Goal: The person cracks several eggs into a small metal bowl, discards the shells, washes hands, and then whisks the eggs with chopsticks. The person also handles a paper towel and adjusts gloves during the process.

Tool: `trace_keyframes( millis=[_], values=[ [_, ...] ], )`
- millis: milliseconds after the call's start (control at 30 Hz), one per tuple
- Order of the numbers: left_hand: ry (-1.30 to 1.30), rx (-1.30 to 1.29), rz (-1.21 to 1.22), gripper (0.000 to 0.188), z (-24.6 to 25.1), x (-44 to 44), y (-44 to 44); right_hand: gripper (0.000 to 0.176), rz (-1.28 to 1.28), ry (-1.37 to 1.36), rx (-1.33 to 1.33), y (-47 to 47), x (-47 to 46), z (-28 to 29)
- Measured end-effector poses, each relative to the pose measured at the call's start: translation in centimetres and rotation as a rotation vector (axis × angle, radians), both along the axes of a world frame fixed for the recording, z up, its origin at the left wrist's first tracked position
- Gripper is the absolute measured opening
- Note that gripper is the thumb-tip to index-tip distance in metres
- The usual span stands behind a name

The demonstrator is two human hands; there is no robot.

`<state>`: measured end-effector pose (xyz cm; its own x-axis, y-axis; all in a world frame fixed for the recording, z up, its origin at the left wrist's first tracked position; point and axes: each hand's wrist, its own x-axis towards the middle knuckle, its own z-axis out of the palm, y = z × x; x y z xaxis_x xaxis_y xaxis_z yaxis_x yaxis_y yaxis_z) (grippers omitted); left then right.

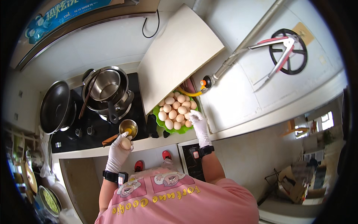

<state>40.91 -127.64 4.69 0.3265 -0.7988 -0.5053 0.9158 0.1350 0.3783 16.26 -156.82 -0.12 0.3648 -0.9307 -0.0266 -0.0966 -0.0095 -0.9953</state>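
Note:
My left hand (120,151), in a white glove, is closed around a brown egg (125,143) just below a small metal bowl (134,125). Inside the bowl lies a yellow yolk (128,130) in clear egg white. A wooden handle (110,140) sticks out beside the bowl at the cooktop's front edge. My right hand (198,123), gloved too, reaches to the right rim of a green scalloped basket (169,130) heaped with eggs (172,114). Its fingertips touch or nearly touch an egg there; whether they grip it cannot be told.
Nested steel pots (107,86) with a dark-handled pan stand on the black glass cooktop (92,140), a black frying pan (55,107) at its left. A pale board (179,56) leans behind the basket. A yellow gas hose (193,94) and metal pipe (243,44) run at the right.

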Motion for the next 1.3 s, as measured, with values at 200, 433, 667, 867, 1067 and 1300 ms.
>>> trace_keyframes(
  millis=[200,433,667,867,1067,1300],
  values=[
    [-0.006,0.047,0.093,0.031,-0.5,-1.5,-2.9,0.024,0.129,0.088,-0.018,-4.8,1.0,0.2],
    [-0.019,0.107,0.095,0.034,0.4,-1.2,-3.5,0.031,0.255,0.288,-0.333,-3.5,4.3,0.7],
    [-0.079,0.067,0.141,0.032,1.2,-0.8,-1.7,0.029,0.181,0.435,-0.459,-5.5,5.5,0.1],
    [-0.017,0.022,0.192,0.032,0.4,-0.4,0.1,0.033,0.275,0.4,-0.407,-7.3,1.9,-1.5],
    [-0.043,0.027,0.182,0.031,0.7,-0.8,0.1,0.034,0.257,0.48,-0.416,-5.9,1.8,-2.3],
    [0.01,0.077,0.184,0.032,0.6,-1.3,0.1,0.036,0.253,0.526,-0.414,-4.9,1.8,-1.5]
  ],
)
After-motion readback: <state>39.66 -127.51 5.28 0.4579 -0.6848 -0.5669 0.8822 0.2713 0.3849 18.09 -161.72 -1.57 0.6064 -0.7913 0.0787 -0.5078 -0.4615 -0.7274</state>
